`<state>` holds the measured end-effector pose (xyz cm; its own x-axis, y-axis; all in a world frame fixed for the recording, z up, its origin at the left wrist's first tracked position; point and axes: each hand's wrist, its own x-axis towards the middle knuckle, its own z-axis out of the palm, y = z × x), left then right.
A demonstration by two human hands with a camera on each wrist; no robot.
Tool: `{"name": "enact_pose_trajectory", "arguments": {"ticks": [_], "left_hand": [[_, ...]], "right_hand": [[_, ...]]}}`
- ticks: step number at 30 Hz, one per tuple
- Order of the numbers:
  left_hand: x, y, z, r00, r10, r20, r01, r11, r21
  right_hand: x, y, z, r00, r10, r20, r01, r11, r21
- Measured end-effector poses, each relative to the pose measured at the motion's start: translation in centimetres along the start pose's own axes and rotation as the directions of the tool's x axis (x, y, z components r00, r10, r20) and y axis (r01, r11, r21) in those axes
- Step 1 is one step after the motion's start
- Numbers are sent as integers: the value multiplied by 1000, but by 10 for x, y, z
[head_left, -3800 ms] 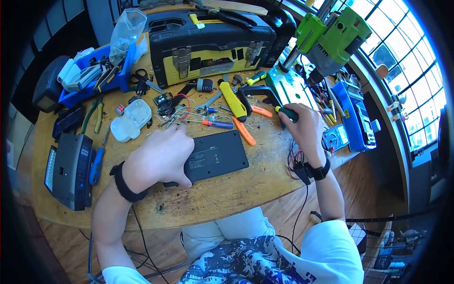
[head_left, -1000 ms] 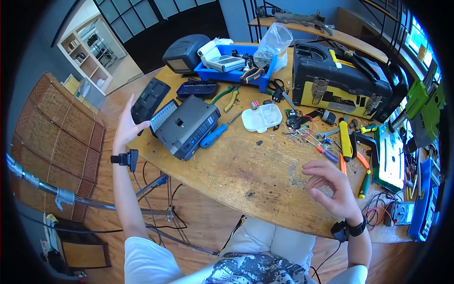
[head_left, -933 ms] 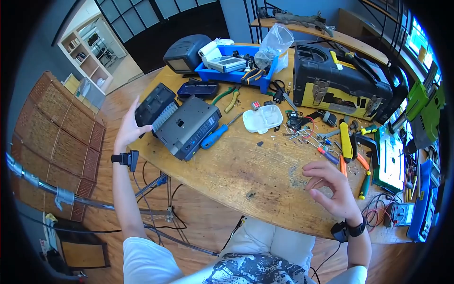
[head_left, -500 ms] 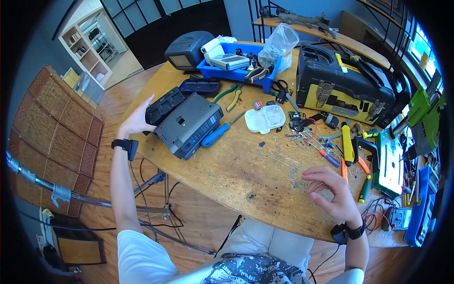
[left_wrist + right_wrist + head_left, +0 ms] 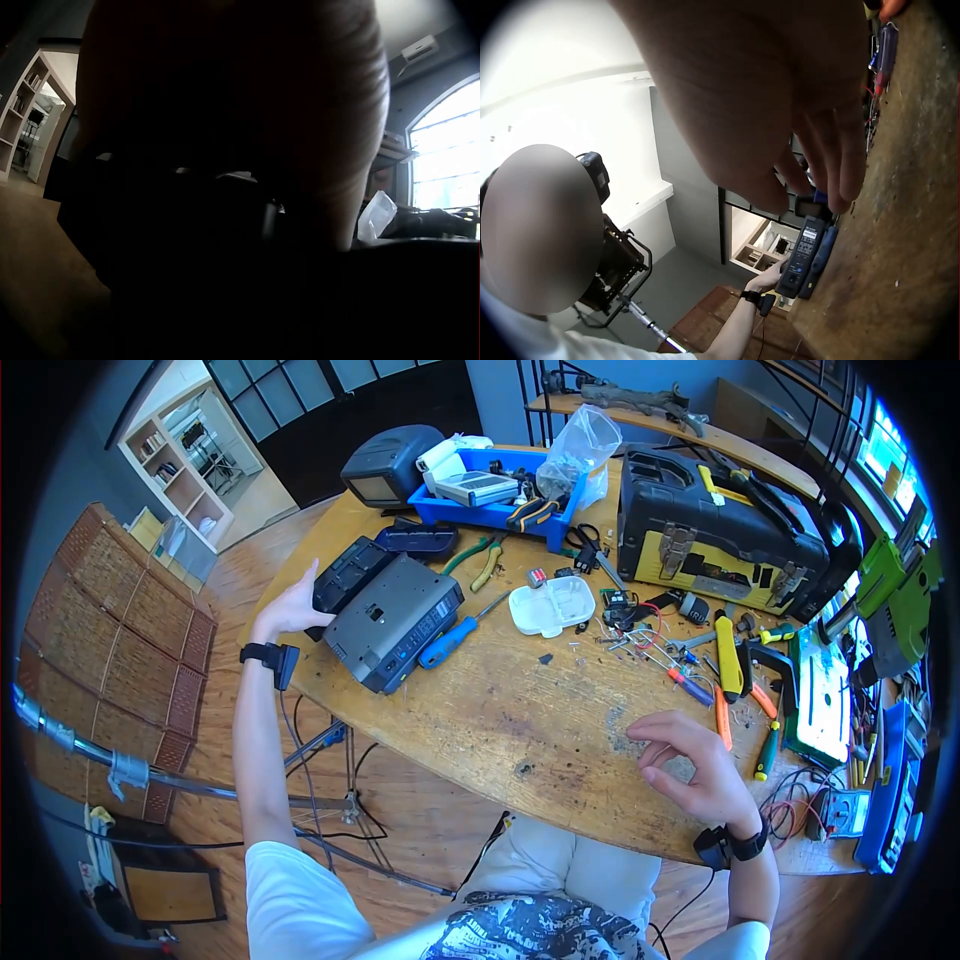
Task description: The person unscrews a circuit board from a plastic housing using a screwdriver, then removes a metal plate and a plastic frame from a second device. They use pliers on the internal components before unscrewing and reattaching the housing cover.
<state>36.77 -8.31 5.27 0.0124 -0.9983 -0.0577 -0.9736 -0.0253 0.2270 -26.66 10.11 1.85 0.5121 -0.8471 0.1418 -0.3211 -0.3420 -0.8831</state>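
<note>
At the table's left edge, my left hand (image 5: 292, 608) touches the outer side of a black panel (image 5: 350, 572), its fingers extended and its thumb by the panel's near corner. That panel leans close against a dark grey boxy device (image 5: 395, 622); whether they touch is unclear. A blue-handled screwdriver (image 5: 448, 643) lies just right of the device. My right hand (image 5: 700, 770) hovers over the table's front right, fingers loosely bent and nothing held. In the right wrist view, the right hand (image 5: 780, 105) is above the wood, with the device (image 5: 802, 251) beyond it.
Behind stand a small monitor (image 5: 392, 465), a blue bin (image 5: 480, 515) and a black-yellow toolbox (image 5: 730, 530). A white case (image 5: 552, 607), orange-handled pliers (image 5: 722, 715) and a green screwdriver (image 5: 768, 752) lie about. A multimeter (image 5: 848, 813) with wires is at the right.
The black panel, earlier raised at the left in my left hand, is now lower and close beside the device. The large dark plate is gone from mid-table. My right hand has left the green screwdriver.
</note>
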Motion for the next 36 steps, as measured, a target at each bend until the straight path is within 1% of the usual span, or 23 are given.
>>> {"name": "enact_pose_trajectory", "arguments": {"ticks": [2,3,5,6,7,8,9,10,12,13,14,16,17,21,23,24,26,27,29,30,33,34,36], "left_hand": [[-2,-11,-5,990,90,-105,-78,991,107],[-4,-6,-5,990,100,-102,-89,990,111],[-20,6,-13,941,182,-285,-99,954,283],[-29,21,-16,941,186,-282,-102,953,286],[-40,49,-15,958,183,-220,-161,980,115],[-52,78,-15,970,188,-157,-200,978,-63],[-66,109,-13,984,135,-113,-148,982,-119],[-73,129,-12,995,92,-48,-97,989,-108],[-78,147,-2,997,70,-23,-69,997,22],[-74,146,4,998,65,11,-65,997,40],[-73,150,4,997,71,10,-71,997,42],[-72,161,6,995,-57,77,49,993,106],[-66,152,13,996,-48,73,41,994,99],[-67,157,16,989,-52,141,42,996,74],[-64,151,25,997,-26,75,17,993,117],[-63,150,27,997,-23,76,14,993,119],[-62,147,30,1000,-20,17,19,997,73],[-62,145,31,1000,-14,17,13,997,77],[-63,142,34,998,36,-60,-37,999,-9],[-66,144,34,997,43,-58,-44,999,-5],[-78,157,26,983,107,-149,-107,994,6],[-82,161,24,983,111,-145,-111,994,7],[-90,169,19,956,196,-219,-186,980,65]], "right_hand": [[-1,0,0,1000,-15,-1,15,999,-30],[-1,0,-1,1000,-11,-11,11,1000,-29],[-1,1,-3,1000,-16,15,17,999,-37],[-1,1,-2,1000,-14,12,14,999,-34],[-1,0,-2,1000,-22,11,22,999,-36],[-1,0,-1,999,-30,12,31,999,-37],[-1,0,0,999,-30,15,30,999,-34],[-1,-1,0,999,-28,20,28,999,-32],[-2,-2,0,1000,-23,21,23,999,-33],[-3,-3,0,999,-26,25,27,999,-36],[-3,-3,-1,999,-32,26,33,999,-39],[-2,-1,-3,998,-42,41,44,998,-46],[-2,0,-3,997,-53,64,56,997,-51],[-3,-1,-4,996,-54,74,59,996,-68],[-3,2,-3,994,-76,74,82,993,-80],[-3,1,-3,995,-75,70,80,994,-78],[-3,-1,-3,994,-78,81,85,992,-96],[-3,0,-2,994,-77,75,84,992,-95],[-4,2,0,997,-69,32,72,995,-72],[-5,2,0,997,-67,24,69,995,-70],[-4,4,-1,998,-51,26,53,997,-64],[-4,5,-1,998,-57,21,58,996,-62],[-4,6,-1,998,-59,12,60,997,-57]]}}
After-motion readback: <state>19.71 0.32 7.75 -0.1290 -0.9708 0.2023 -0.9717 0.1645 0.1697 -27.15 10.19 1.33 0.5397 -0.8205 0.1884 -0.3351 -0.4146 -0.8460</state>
